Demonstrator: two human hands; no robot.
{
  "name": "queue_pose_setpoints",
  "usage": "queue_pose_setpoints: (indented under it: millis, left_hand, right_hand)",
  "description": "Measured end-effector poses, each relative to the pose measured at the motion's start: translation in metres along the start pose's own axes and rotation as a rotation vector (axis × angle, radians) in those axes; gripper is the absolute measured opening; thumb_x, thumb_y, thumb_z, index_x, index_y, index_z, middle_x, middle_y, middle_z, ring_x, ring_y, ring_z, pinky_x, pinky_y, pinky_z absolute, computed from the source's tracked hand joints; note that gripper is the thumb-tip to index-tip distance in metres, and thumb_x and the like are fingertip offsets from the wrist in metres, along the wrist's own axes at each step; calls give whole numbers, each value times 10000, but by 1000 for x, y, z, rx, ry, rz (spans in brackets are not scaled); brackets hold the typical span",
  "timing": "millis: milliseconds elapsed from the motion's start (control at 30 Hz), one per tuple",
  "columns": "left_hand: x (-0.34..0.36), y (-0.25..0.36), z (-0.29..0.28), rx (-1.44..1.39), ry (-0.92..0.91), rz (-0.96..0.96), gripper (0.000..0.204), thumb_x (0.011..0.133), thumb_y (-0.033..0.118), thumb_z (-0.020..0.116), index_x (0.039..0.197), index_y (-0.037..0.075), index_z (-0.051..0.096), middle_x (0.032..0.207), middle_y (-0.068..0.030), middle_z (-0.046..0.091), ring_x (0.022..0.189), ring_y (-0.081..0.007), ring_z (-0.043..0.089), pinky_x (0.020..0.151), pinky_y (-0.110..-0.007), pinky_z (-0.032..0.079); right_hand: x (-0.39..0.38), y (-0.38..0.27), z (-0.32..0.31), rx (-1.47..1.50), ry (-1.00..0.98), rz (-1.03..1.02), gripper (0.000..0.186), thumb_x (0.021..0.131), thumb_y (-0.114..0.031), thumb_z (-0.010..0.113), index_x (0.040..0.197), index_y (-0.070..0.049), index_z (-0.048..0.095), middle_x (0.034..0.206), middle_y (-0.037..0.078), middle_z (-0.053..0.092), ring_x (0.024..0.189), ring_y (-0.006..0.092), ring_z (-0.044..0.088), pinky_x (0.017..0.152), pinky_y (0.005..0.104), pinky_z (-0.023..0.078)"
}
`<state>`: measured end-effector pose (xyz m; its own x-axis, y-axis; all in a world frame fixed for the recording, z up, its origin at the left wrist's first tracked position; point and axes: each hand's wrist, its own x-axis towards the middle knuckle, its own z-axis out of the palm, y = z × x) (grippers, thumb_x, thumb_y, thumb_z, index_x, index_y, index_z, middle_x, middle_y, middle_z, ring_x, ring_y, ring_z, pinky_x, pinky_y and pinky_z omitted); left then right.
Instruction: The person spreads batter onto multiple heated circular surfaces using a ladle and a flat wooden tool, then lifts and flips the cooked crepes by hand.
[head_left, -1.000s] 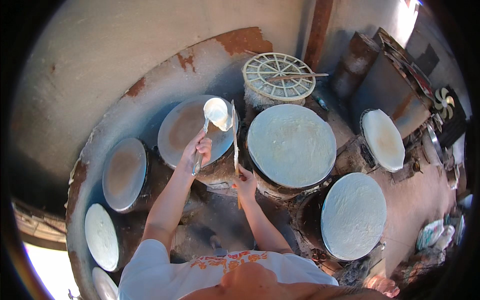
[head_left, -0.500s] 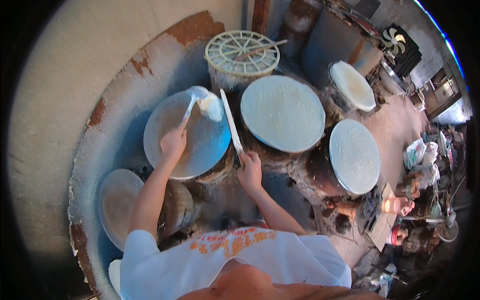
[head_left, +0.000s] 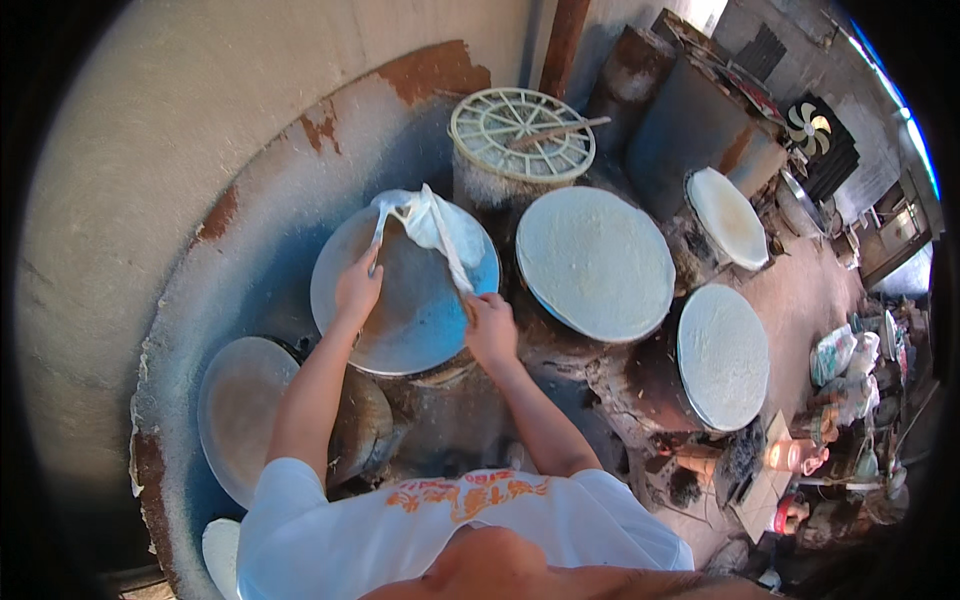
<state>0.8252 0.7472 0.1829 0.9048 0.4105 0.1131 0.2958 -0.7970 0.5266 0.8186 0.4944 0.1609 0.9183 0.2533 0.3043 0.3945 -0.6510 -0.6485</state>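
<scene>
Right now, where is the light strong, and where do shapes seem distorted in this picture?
Head view: a bright strip glares near the upper right edge; head view: the griddle under the stick shows bluish sheen on its right side; head view: the lower white disc at right looks oval, probably from lens and angle.

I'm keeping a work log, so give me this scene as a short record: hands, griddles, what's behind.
Left hand: grips ladle
Right hand: grips white-smeared paddle
White paste: on the far part of the middle griddle, at the ladle and paddle
Left griddle: no white layer
Right griddle: covered white
Lower-right griddle: covered white
Behind: spoked lid on a bin, stick lying across it
Upper right: fan
</scene>
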Motion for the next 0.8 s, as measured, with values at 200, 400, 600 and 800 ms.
queue_pose_setpoints:
  millis: [200, 400, 600, 800]
  left_hand:
    - [-31, -34, 10, -54, -27, -73, 460, 876, 252, 574, 1327, 291, 495, 1034, -176, 647, 898, -376, 614, 774, -447, 486]
    - [-47, -38, -28, -246, 49, -261, 465, 893, 212, 580, 1342, 286, 489, 948, -108, 685, 433, -167, 558, 464, -329, 473]
    - [-61, -19, -24, -326, 55, -320, 479, 893, 216, 570, 1356, 288, 471, 607, -82, 596, 376, -142, 498, 400, -291, 433]
    - [-62, 2, -27, -505, 124, -359, 488, 895, 180, 553, 1372, 226, 460, 513, -40, 483, 365, -125, 471, 380, -290, 405]
  right_hand:
    - [-42, 24, -11, -8, -35, -54, 396, 685, -5, 596, 1071, -80, 642, 1032, 107, 571, 944, 335, 534, 795, 410, 479]
    - [11, 33, -8, 64, -92, -121, 370, 688, 4, 571, 1042, -69, 653, 986, 134, 606, 901, 322, 572, 740, 409, 501]
    - [29, 17, 25, 30, -85, -157, 380, 705, 18, 548, 1057, -80, 652, 1023, 97, 594, 948, 331, 547, 796, 424, 483]
    - [32, 46, -6, -98, -69, -234, 311, 732, 2, 556, 1019, -71, 651, 1001, 99, 595, 909, 332, 548, 753, 413, 491]
